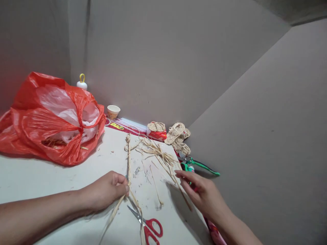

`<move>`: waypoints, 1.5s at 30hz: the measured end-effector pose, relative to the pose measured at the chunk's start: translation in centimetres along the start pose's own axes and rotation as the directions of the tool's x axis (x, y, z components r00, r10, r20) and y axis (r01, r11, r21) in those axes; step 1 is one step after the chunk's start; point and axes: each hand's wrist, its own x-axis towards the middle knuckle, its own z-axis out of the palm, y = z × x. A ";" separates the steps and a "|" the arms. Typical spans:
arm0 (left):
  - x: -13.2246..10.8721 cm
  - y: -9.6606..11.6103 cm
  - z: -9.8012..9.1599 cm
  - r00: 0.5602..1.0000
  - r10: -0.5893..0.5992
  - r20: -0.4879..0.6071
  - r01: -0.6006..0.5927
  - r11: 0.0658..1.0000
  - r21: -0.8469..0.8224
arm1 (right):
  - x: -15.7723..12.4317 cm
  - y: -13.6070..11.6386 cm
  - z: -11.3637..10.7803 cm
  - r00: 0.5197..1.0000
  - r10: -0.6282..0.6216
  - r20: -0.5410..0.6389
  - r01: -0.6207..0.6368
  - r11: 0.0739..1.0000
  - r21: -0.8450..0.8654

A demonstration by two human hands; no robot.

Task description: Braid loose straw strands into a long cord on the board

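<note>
My left hand [109, 190] pinches the lower end of a braided straw cord [128, 160], which runs up the white table to a knot. Below the pinch, loose flat strands [114, 212] fan out toward me. Red-handled scissors [146, 223] lie just under that hand, with one strand crossing them. To the right, my right hand [198, 190] is raised with fingers stretched and apart, and nothing shows in them. Its fingertips are close to a tied bundle of straw strands [160, 153] and a few loose straw stems on the table.
A red plastic bag [51, 119] with straw inside sits at left. Along the back are a paper cup [113, 111], pale sticks [131, 124], a red box [157, 134] and coiled woven straw pieces [176, 132]. Green-handled pruning shears [204, 166] lie at the right edge. Grey walls enclose the table.
</note>
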 end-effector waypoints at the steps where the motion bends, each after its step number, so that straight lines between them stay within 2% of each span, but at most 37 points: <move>1: 0.0 0.1 0.0 1.000 0.000 0.002 0.000 1.000 0.005 | 0.5 -0.4 0.1 0.999 0.047 -0.015 -0.047 0.999 0.026; 4: 0.0 0.1 0.0 1.000 -0.002 0.005 0.002 1.000 0.008 | 2.5 -2.1 1.3 0.994 0.093 0.064 -0.097 0.993 0.068; 7: 0.1 -0.1 0.0 1.000 -0.006 0.009 0.007 1.000 -0.015 | 4.6 -3.3 3.4 0.976 0.115 0.185 -0.116 0.993 -0.006; 11: 0.1 -0.4 0.0 1.000 0.004 0.011 -0.003 0.999 -0.044 | 6.3 -3.5 5.5 0.966 0.130 0.224 -0.125 0.991 -0.036; 15: 0.1 -0.3 0.1 1.000 -0.009 0.016 0.010 0.998 -0.064 | 6.2 -3.3 5.0 0.952 0.128 0.277 -0.135 0.991 0.007; 17: 0.0 -0.2 0.1 1.000 -0.011 0.008 0.011 0.997 -0.071 | 5.5 -3.6 3.9 0.930 0.157 0.331 -0.215 0.965 0.149; 19: -0.1 -0.1 0.1 1.000 -0.011 -0.003 0.011 0.996 -0.086 | 4.3 -4.2 2.6 0.899 0.174 0.402 -0.346 0.845 0.407; 22: -0.2 0.1 0.1 1.000 -0.031 0.001 0.031 0.993 -0.116 | 2.0 -6.2 1.4 0.879 0.147 0.453 -0.454 0.545 0.705; 24: -0.3 0.2 0.0 0.998 -0.053 0.027 0.056 0.988 -0.145 | 0.6 -8.3 1.3 0.872 0.118 0.475 -0.479 0.410 0.777; 27: -0.4 0.0 -0.1 0.995 -0.067 0.068 0.079 0.976 -0.201 | -0.8 -11.6 2.1 0.852 0.092 0.515 -0.514 0.331 0.791; 29: -0.3 -0.2 -0.1 0.993 -0.078 0.085 0.095 0.971 -0.220 | -1.1 -13.3 3.0 0.847 0.102 0.522 -0.524 0.324 0.787; 31: -0.2 -0.3 0.0 0.990 -0.104 0.093 0.122 0.968 -0.221 | -1.0 -14.5 4.0 0.867 0.121 0.482 -0.493 0.334 0.803; 34: -0.2 -0.3 0.1 0.988 -0.138 0.072 0.151 0.962 -0.226 | -0.6 -15.3 5.2 0.935 0.179 0.305 -0.354 0.430 0.830; 36: -0.3 -0.2 0.2 0.989 -0.143 0.044 0.149 0.960 -0.235 | -0.5 -15.7 5.6 0.952 0.228 0.204 -0.293 0.480 0.827; 37: -0.4 -0.2 0.3 0.991 -0.133 0.033 0.137 0.960 -0.242 | -0.5 -15.9 5.7 0.950 0.244 0.196 -0.292 0.470 0.833; 41: -0.7 -0.3 0.6 1.000 -0.028 0.009 0.030 0.958 -0.285 | -0.7 -17.0 5.7 0.930 0.249 0.270 -0.343 0.324 0.882; 45: -0.7 -0.4 0.6 0.999 -0.008 0.035 0.018 0.955 -0.297 | -0.5 -17.6 5.9 0.936 0.246 0.253 -0.326 0.324 0.888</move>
